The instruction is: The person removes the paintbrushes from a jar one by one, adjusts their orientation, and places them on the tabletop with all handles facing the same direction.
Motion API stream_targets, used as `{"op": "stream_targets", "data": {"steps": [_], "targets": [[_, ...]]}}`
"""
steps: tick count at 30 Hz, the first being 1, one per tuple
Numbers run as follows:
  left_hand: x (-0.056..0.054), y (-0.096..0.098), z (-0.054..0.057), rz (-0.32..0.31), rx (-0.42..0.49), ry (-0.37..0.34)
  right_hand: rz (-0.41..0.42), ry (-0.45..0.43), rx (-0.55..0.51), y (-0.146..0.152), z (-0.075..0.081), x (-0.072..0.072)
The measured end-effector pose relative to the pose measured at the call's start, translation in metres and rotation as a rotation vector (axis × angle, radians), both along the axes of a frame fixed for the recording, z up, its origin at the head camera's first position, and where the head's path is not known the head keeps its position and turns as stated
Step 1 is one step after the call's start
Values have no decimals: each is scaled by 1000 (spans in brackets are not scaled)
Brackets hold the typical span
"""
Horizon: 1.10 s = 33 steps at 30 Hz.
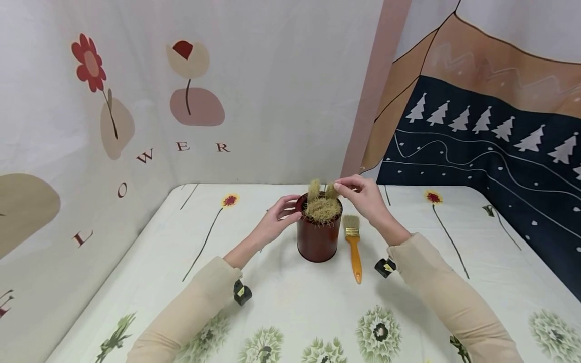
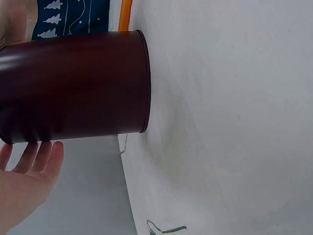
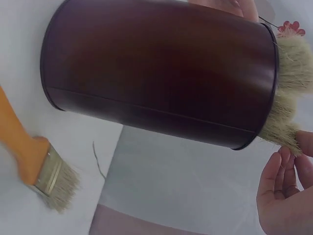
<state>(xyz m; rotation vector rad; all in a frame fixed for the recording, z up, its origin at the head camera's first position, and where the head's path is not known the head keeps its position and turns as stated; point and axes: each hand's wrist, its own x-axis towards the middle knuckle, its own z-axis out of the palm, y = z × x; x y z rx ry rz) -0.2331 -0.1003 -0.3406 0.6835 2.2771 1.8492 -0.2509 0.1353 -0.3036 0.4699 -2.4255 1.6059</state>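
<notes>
A dark red-brown cylindrical pot (image 1: 317,244) stands upright on the cloth-covered table. Out of its top grows a fuzzy, straw-coloured cactus (image 1: 323,210) with a round clump in front and two upright lobes behind. My left hand (image 1: 276,216) rests straight fingers against the pot's left side near the rim; the left wrist view shows those fingertips along the pot wall (image 2: 78,88). With thumb and fingers, my right hand (image 1: 365,199) pinches the tip of the cactus's right lobe. In the right wrist view, wispy fibres (image 3: 292,142) show between the pinching fingertips.
A flat paintbrush (image 1: 354,252) with an orange handle and pale bristles lies just right of the pot, bristles toward the back. White cloth printed with flowers covers the table (image 1: 281,302). Printed curtains (image 1: 290,101) hang behind and at both sides.
</notes>
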Motion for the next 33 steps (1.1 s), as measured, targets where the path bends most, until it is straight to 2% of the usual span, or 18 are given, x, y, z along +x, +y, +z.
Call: {"op": "stream_targets", "data": {"steps": [23,33], "targets": [[0,1,1,5,-7,-10,71,116,-4,21,37,3],[0,1,1,0,-3,-3,67,181,-11,27,48,5]]}}
